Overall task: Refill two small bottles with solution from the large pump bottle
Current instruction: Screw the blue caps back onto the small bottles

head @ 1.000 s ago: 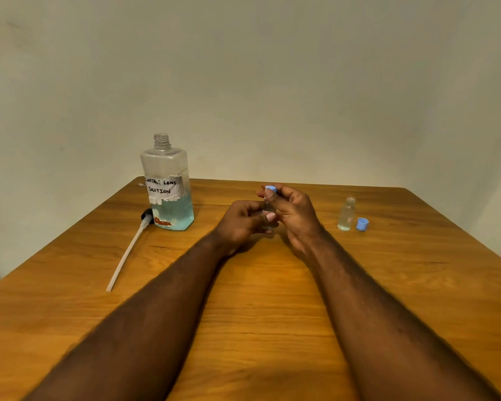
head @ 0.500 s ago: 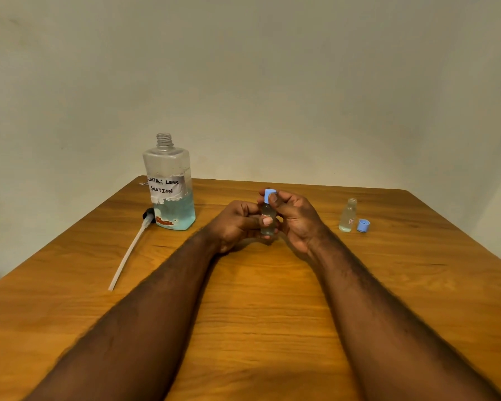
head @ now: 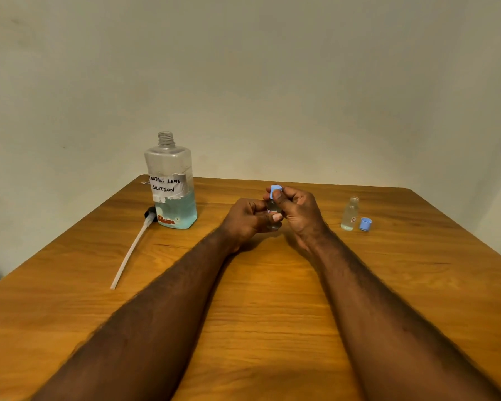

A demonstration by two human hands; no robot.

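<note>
A small clear bottle (head: pixel 273 210) stands upright at the middle of the table, held round its body by my left hand (head: pixel 245 219). My right hand (head: pixel 300 211) pinches its blue cap (head: pixel 275 192) on the bottle's top. To the left stands the large clear bottle (head: pixel 172 183), its neck open, about a third full of blue liquid, with a handwritten "contact lens solution" label. Its pump with the long white tube (head: pixel 133 247) lies on the table beside it. At the right a second small bottle (head: pixel 350 214) stands uncapped, its blue cap (head: pixel 365 224) lying next to it.
The wooden table (head: pixel 258 299) runs back to a plain wall; its left and right edges angle inward toward the far corners. Both forearms stretch across the near half of the tabletop.
The right fingers have shifted on the blue cap, showing more of it over the small bottle. Both hands stay in the same spot; nothing else moved.
</note>
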